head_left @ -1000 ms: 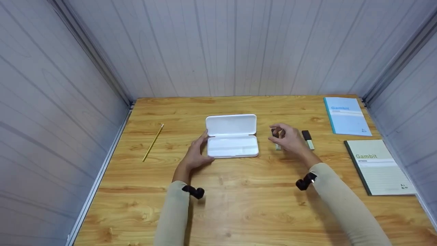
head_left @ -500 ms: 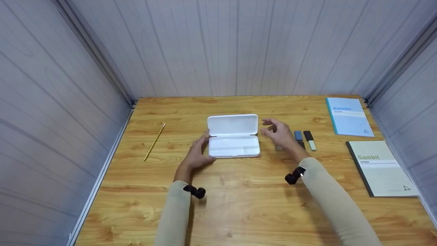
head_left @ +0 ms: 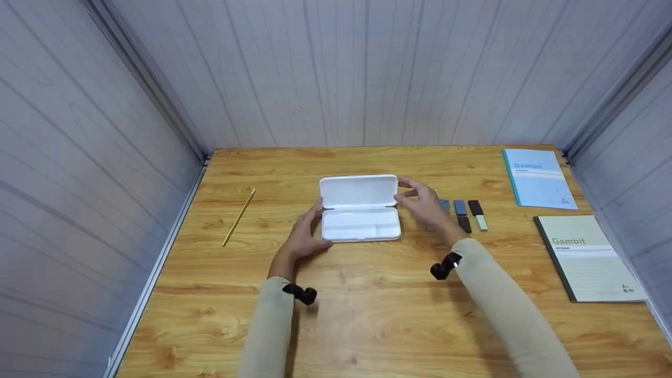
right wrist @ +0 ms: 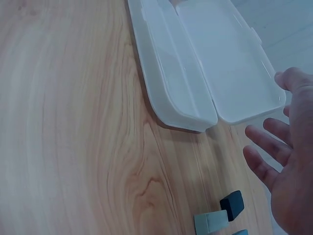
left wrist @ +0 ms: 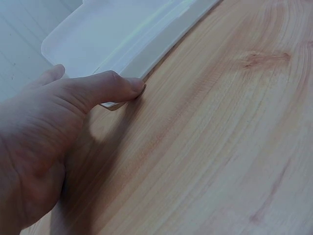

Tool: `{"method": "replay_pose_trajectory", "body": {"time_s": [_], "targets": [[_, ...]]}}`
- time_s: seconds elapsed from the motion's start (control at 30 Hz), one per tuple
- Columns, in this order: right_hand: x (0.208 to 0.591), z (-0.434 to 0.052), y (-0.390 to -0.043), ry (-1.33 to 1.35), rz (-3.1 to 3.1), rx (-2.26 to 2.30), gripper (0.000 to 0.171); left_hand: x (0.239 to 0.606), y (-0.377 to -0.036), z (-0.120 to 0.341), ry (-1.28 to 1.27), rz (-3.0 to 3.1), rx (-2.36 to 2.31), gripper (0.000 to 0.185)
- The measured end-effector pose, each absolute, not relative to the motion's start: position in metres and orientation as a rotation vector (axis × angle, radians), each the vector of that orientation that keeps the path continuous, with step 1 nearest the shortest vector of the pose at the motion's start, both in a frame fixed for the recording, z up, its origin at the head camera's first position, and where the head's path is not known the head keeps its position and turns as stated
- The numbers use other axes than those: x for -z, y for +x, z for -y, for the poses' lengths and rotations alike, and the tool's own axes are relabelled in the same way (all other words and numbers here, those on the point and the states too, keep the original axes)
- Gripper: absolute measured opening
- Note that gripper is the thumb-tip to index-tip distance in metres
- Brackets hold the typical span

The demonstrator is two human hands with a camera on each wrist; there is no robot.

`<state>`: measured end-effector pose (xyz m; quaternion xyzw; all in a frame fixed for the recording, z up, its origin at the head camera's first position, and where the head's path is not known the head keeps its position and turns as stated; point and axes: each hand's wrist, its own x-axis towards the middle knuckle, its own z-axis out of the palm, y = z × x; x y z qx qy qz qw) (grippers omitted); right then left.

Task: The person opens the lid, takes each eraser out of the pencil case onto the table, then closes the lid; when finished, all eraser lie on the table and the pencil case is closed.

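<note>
A white pencil case (head_left: 360, 224) lies on the table with its lid (head_left: 359, 191) raised. Two compartments, one long and one short, show in its base. My left hand (head_left: 303, 236) grips the case's left end; in the left wrist view its thumb (left wrist: 115, 87) lies on the front corner. At the other end my right hand (head_left: 422, 205) holds the lid's right edge between thumb and fingers. The right wrist view shows that thumb (right wrist: 293, 78) at the lid's corner, with the other fingers loosely bent.
Several small blocks stand right of the case, among them a blue one (head_left: 460, 207), a black one (head_left: 475, 207) and a pale green one (head_left: 482, 223). A yellow pencil (head_left: 239, 218) lies at left. Blue (head_left: 541, 178) and cream (head_left: 590, 259) notebooks lie at right.
My right hand has moved left from the blocks to the lid's right edge, uncovering several blocks. The left hand stays on the case.
</note>
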<state>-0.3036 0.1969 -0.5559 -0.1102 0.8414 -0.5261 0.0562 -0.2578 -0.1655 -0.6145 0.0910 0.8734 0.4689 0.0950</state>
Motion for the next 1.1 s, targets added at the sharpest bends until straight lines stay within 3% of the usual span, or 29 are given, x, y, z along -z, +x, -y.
{"method": "replay_pose_trajectory", "body": {"time_s": [0.43, 0.73, 1.1], "targets": [[0.557, -0.196, -0.301, -0.333, -2.551, 1.592, 0.063, 0.612, -0.257, 0.163, 0.276, -2.553, -1.461, 0.120], [0.556, -0.195, -0.293, -0.366, -2.538, 1.625, 0.065, 0.612, -0.257, 0.162, 0.324, -2.464, -1.612, 0.135], [0.560, -0.202, -0.289, -0.450, -2.536, 1.652, 0.039, 0.615, -0.258, 0.164, 0.319, -2.572, -1.493, 0.120]]}}
